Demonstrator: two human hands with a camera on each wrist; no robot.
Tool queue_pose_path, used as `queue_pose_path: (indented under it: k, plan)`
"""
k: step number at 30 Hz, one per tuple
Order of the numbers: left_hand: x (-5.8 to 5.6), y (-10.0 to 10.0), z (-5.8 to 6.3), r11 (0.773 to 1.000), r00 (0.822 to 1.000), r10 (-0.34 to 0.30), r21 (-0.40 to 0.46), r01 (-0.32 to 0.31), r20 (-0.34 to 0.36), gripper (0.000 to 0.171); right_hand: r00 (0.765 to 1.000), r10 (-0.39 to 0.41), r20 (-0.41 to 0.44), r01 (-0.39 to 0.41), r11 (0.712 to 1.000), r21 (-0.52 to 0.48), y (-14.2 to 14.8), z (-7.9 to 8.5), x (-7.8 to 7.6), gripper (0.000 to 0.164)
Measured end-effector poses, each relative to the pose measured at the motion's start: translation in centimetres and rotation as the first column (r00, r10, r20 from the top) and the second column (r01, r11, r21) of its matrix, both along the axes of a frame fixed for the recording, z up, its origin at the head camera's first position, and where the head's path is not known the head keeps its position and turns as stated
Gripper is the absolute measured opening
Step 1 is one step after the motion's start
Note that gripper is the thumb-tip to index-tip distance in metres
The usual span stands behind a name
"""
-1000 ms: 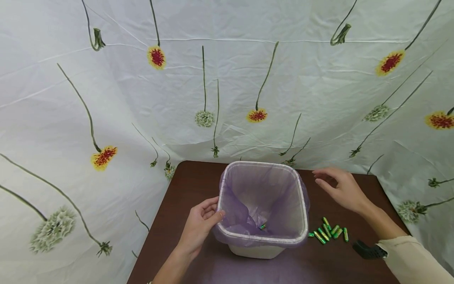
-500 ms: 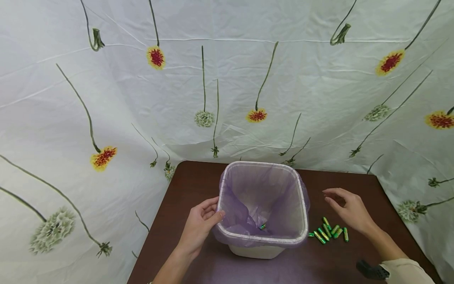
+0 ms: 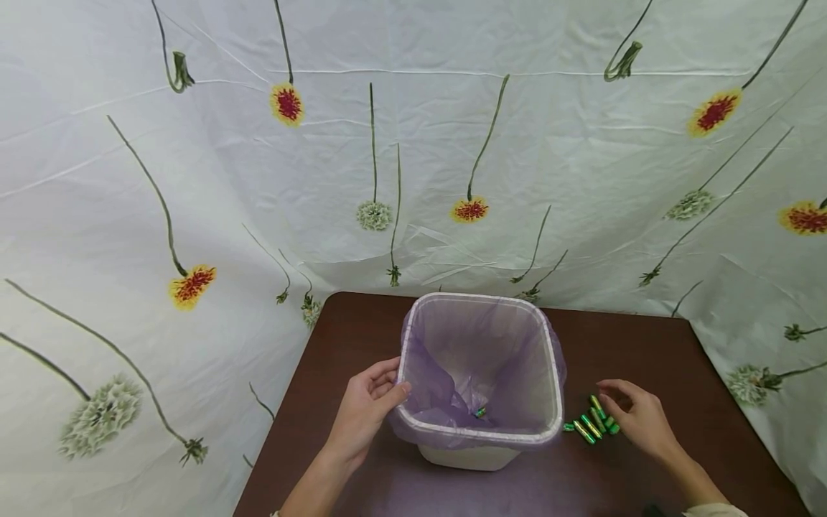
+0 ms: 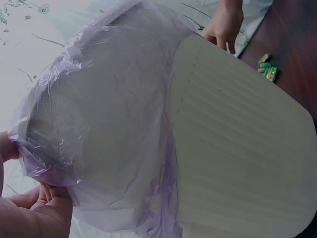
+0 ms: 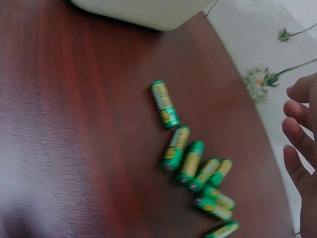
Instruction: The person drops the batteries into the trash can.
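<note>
My left hand (image 3: 363, 413) grips the left rim of a pale bin (image 3: 468, 458) lined with a thin purple bag (image 3: 429, 384). In the left wrist view its fingers pinch the bag's folded-over edge at the rim. Deep in the bag lies a small green battery (image 3: 480, 412). Several green and gold batteries (image 3: 591, 425) lie loose on the table to the right of the bin. Over their right side hovers my right hand (image 3: 639, 424), fingers loosely bent and holding nothing visible. The right wrist view shows the batteries (image 5: 190, 161) apart from those fingers.
The dark brown table (image 3: 349, 330) ends at a floral white cloth (image 3: 413, 179) that hangs behind and along both sides. The bin stands upright in the table's middle.
My right hand has come down and toward me, from beyond the batteries to just over them, covering some. My left hand and the bin have stayed put.
</note>
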State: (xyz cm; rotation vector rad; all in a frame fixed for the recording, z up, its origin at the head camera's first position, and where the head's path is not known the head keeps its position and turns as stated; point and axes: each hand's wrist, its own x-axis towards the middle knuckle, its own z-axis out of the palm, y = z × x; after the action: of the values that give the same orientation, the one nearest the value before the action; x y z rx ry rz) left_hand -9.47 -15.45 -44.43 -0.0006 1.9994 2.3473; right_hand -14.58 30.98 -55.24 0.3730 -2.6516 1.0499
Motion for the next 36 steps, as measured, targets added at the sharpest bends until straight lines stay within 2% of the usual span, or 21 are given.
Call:
queue_pose_path:
  k: [6,12,20,27,32,36]
  plan:
    - [0.0,0.1,0.0,1.000,1.000,0.005,0.006,-0.005,-0.003,0.048,1.000,-0.007,-0.017,0.007,1.000,-0.011,-0.4,-2.0,0.9,0.023]
    - [0.2,0.2,-0.2,1.000,1.000,0.005,0.025,-0.005,-0.003,0.047,1.000,-0.020,0.020,0.020,0.999,-0.036,-0.9,-3.7,1.9,0.023]
    - [0.2,0.2,-0.2,1.000,1.000,0.011,0.027,-0.010,-0.008,0.047,0.997,-0.073,0.040,0.074,0.997,-0.009,-1.5,-7.0,3.2,0.026]
    - [0.1,0.1,-0.2,1.000,1.000,0.014,0.015,-0.014,-0.012,0.048,0.986,-0.161,-0.050,0.164,0.984,0.076,-1.8,-8.8,3.4,0.031]
    - [0.1,0.2,-0.1,1.000,1.000,0.019,0.009,-0.019,-0.007,0.048,0.984,-0.116,-0.133,0.135,0.981,0.138,-1.9,-9.3,3.2,0.032]
    - [0.1,0.1,-0.2,1.000,1.000,0.020,0.009,-0.020,-0.008,0.048,0.985,-0.080,-0.151,0.109,0.974,0.196,-1.8,-9.6,3.2,0.029]
